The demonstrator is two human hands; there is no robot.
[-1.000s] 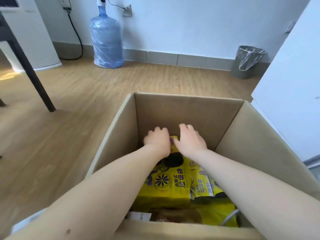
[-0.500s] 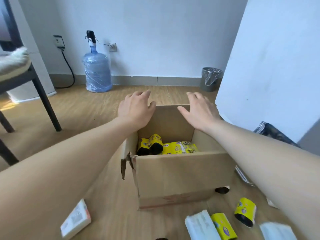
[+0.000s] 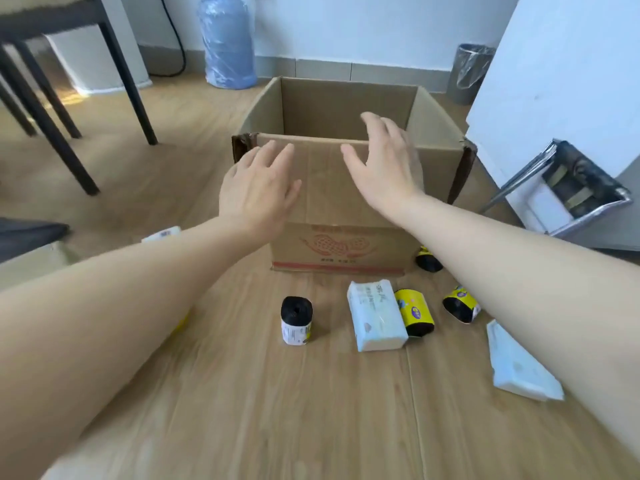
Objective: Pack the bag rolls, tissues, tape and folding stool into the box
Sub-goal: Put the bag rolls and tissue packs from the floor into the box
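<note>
our left hand (image 3: 258,194) hovers open and empty, fingers spread, in front of the near wall of the cardboard box (image 3: 346,188), which stands open-topped on the wooden floor (image 3: 277,410). we judge both hands are between loads, free to reach for what remains. at far left a tissue pack (image 3: 162,234) peeks out beside our left forearm. below the hands, a bag roll with a white label (image 3: 296,321) stands on end near the box's front, likely because it is stable that way. to its right a second tissue pack (image 3: 375,315) lies flat, touching a yellow bag roll (image 3: 414,312). our right hand (image 3: 384,164) is likewise open and holds nothing, raised at the box's near rim. under our right forearm another roll (image 3: 462,304) lies on the floor, one more (image 3: 427,259) sits against the box's corner, and a third tissue pack (image 3: 519,365) lies nearer us. the folding stool (image 3: 571,188) leans folded against the white wall panel (image 3: 554,81) at far right, well apart from both hands. we see no tape, and the box's contents are hidden.
</note>
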